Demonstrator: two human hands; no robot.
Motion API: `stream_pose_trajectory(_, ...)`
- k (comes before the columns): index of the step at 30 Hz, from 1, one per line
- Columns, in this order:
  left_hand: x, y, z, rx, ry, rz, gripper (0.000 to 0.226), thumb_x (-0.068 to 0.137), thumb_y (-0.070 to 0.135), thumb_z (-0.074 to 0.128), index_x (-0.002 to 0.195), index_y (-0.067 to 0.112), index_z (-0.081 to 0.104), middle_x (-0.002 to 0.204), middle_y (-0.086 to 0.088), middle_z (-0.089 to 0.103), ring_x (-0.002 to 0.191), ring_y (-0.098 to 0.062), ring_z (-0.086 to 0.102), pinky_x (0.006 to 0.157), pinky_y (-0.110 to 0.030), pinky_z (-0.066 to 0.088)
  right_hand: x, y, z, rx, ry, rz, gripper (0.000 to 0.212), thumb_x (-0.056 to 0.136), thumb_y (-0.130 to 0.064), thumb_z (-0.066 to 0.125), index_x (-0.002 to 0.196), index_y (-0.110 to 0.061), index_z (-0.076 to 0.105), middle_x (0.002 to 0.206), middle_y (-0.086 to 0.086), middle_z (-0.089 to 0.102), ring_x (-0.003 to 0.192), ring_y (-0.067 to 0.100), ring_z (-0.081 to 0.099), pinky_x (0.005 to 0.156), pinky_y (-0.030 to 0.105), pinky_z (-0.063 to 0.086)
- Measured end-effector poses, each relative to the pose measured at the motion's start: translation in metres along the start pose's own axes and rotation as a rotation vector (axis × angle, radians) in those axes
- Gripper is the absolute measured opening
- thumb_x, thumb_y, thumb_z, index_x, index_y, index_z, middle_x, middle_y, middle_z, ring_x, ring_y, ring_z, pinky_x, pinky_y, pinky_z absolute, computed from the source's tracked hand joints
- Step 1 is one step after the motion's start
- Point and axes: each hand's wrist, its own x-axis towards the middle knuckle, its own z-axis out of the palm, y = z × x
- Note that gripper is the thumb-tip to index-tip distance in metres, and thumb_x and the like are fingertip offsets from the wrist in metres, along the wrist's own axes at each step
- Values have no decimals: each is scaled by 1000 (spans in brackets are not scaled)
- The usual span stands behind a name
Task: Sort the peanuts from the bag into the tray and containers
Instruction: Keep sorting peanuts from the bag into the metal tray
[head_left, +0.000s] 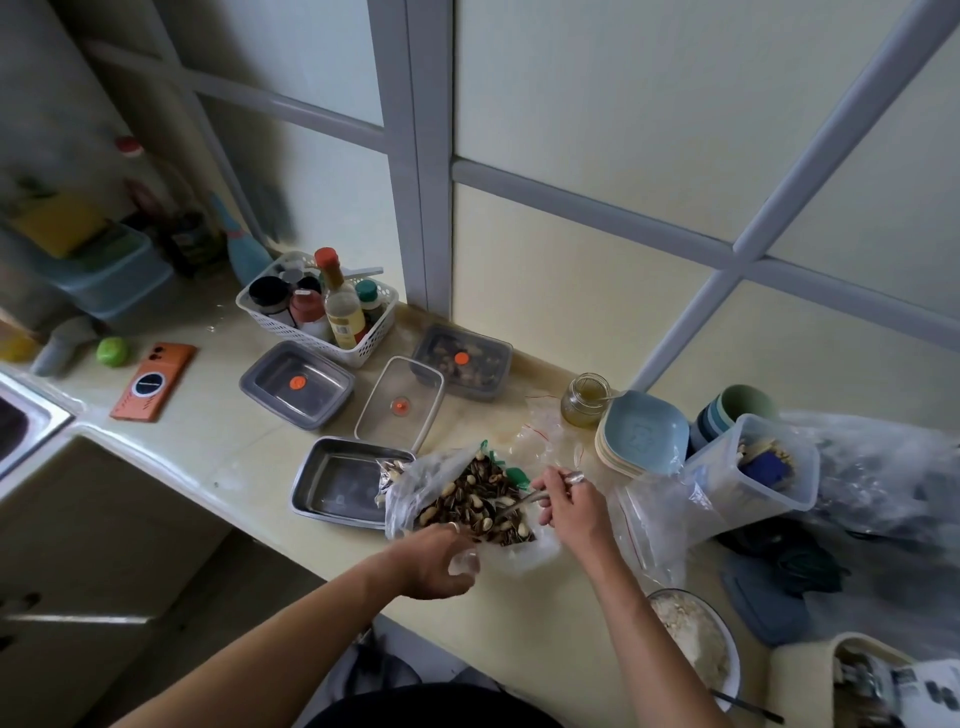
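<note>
- My left hand (431, 564) grips the near edge of the clear plastic bag (410, 486), fingers curled round the film.
- My right hand (569, 506) pinches a thin metal utensil (519, 501); its tip is down in the bag. Can't tell if it's a spoon or tongs.
- Bag lies open on the counter (218, 447), between both hands, mouth facing up.
- Inside: peanuts (475, 501) mixed with dark striped seeds.
- Steel tray (317, 488) sits just left of the bag, touching it; no peanuts visible in it.
- Clear lidded container (400, 405) with an orange dot sits behind the bag.
- Grey container (296, 384) with an orange sticker, left of that one.
- Third container (462, 361) by the wall, lid on, nuts inside.
- White basket (311, 322) of bottles behind the grey container.
- Orange phone (153, 382) lies flat, far left, near the sink (26, 421).
- Glass jar (584, 400) and stacked blue dishes (641, 434) to the right of the bag.
- Tall clear tub (753, 467) further right.
- White bowl (727, 649) with pale contents near my right forearm.
</note>
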Motion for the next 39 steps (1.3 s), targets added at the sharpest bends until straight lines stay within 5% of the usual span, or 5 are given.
stream_pose_trajectory(10, 7, 3, -3, -436, 327, -260, 20, 91, 37, 70, 100, 20, 64, 95, 3, 69, 88, -13, 65, 82, -35, 56, -3, 9, -7, 126, 38, 66, 34, 108, -36, 49, 92, -18, 73, 68, 10, 72, 54, 18, 67, 60, 33, 59)
stream_pose_trajectory(18, 33, 6, -12, -306, 328, -472, 24, 83, 27, 70, 97, 14, 55, 84, -4, 65, 71, -13, 55, 55, -17, 37, 0, -6, -23, 116, 115, -30, 35, 108, -32, 50, 87, -15, 72, 63, 9, 69, 50, 12, 63, 53, 24, 55)
stream_pose_trajectory(25, 50, 2, -9, -160, 253, -505, 12, 82, 31, 60, 80, 21, 54, 72, 4, 59, 69, -16, 57, 63, -30, 48, 7, -15, -35, 161, 190, -60, 40, 108, -33, 48, 82, -15, 72, 61, 14, 65, 48, 16, 59, 49, 29, 51)
stream_pose_trajectory(34, 66, 1, -10, -224, 164, -401, 56, 70, 45, 81, 113, 19, 57, 101, 3, 67, 88, -14, 58, 74, -27, 43, 19, -10, -41, 137, 159, -100, 43, 108, -36, 46, 83, -15, 73, 60, 12, 64, 48, 13, 57, 47, 25, 47)
stream_pose_trajectory(39, 73, 2, -14, -234, 155, -413, 53, 69, 50, 79, 110, 22, 59, 98, 6, 67, 86, -14, 61, 72, -26, 46, 18, -23, -41, 77, 130, -202, 40, 104, -37, 48, 86, -12, 74, 57, 1, 62, 49, 4, 58, 49, 17, 46)
